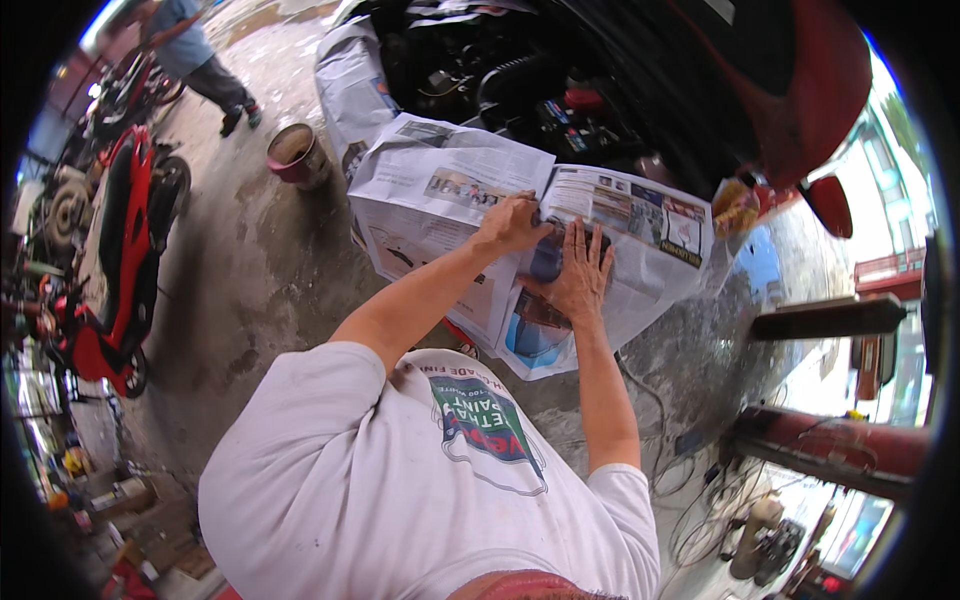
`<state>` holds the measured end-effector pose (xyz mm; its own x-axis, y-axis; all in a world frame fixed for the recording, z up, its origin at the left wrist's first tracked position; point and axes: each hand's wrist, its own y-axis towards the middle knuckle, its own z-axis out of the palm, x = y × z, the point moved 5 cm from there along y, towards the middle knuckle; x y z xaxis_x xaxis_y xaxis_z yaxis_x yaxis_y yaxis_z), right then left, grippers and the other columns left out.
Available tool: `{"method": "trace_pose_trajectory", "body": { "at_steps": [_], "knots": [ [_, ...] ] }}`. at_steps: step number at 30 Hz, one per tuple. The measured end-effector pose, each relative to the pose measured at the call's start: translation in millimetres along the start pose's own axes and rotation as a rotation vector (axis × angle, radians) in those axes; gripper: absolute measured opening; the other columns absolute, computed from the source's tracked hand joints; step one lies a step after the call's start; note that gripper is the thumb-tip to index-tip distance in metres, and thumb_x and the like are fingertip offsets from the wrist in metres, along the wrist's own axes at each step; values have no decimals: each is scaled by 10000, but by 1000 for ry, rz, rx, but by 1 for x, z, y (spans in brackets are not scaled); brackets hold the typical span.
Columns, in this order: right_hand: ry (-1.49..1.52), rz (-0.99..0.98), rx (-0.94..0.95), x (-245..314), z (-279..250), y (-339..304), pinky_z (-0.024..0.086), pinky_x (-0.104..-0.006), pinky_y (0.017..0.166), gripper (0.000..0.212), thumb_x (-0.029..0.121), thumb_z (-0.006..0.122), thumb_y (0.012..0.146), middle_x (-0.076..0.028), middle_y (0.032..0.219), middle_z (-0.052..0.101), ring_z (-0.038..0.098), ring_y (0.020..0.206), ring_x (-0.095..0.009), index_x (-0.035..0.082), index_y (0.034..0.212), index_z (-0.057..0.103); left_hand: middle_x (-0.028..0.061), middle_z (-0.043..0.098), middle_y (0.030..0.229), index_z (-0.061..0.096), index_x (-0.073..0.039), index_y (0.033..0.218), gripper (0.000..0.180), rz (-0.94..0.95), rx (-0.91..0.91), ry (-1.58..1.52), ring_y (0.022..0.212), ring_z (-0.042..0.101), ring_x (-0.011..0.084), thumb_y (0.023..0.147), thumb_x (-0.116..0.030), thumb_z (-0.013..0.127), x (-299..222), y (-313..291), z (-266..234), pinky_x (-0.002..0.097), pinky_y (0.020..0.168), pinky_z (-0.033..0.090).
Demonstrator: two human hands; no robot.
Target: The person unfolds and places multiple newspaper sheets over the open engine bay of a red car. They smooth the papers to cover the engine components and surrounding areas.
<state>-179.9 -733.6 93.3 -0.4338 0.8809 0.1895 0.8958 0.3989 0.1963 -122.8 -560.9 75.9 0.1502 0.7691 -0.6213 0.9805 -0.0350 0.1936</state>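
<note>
Newspaper sheets (445, 205) are draped over the front of a red car, just below its uncovered engine bay (470, 75). My left hand (512, 223) lies at the seam between two sheets, its fingers curled in on the newspaper's edge. Beside it my right hand (582, 270) presses flat on the right-hand sheet (640, 230), fingers spread. A dark patch of print or surface shows between the two hands; I cannot make out which.
Above the engine bay stands the raised hood (770, 70), with a red side mirror (828, 205) to the right. A bucket (298, 157) sits on the concrete floor. Far left are a red motorcycle (125, 240) and a walking person (190, 55). Cables (660, 400) trail at right.
</note>
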Motion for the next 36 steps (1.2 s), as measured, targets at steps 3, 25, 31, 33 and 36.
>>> {"method": "trace_pose_trajectory", "body": {
  "at_steps": [3,25,31,33,36],
  "knots": [
    [-13,-6,31,0,-1,1,59,-647,1245,1391,804,782,585,-115,1715,231,102,1596,-381,16,1617,283,178,731,1090,772,-39,960,302,53,40,-74,1013,693,408,849,-319,745,2,5,1,470,883,558],
    [-180,95,220,-2,2,3,62,-640,1249,1440,883,697,608,-112,1734,173,70,1603,-370,29,1648,183,142,729,1055,743,-56,986,164,41,239,160,1036,703,356,902,-187,693,-7,-9,-83,455,884,564],
    [-288,132,392,20,0,25,126,-663,1234,1498,923,656,602,-115,1750,76,49,1608,-358,32,1659,79,128,737,1158,753,-88,1005,251,292,116,176,1143,682,328,811,-248,765,71,-38,-55,431,962,553],
    [-323,142,416,8,3,19,179,-674,1217,1517,936,644,599,-138,1748,51,67,1599,-394,23,1656,51,110,715,1228,753,-80,1010,214,437,17,113,1215,646,310,840,-203,709,58,-55,-64,428,1025,516],
    [-351,159,471,6,6,17,213,-676,1204,1520,938,638,605,-154,1745,56,84,1592,-419,15,1653,36,98,674,1329,733,-72,1096,256,518,-98,130,1331,571,301,856,-152,693,69,-71,-76,460,1119,441]
  ]
}}
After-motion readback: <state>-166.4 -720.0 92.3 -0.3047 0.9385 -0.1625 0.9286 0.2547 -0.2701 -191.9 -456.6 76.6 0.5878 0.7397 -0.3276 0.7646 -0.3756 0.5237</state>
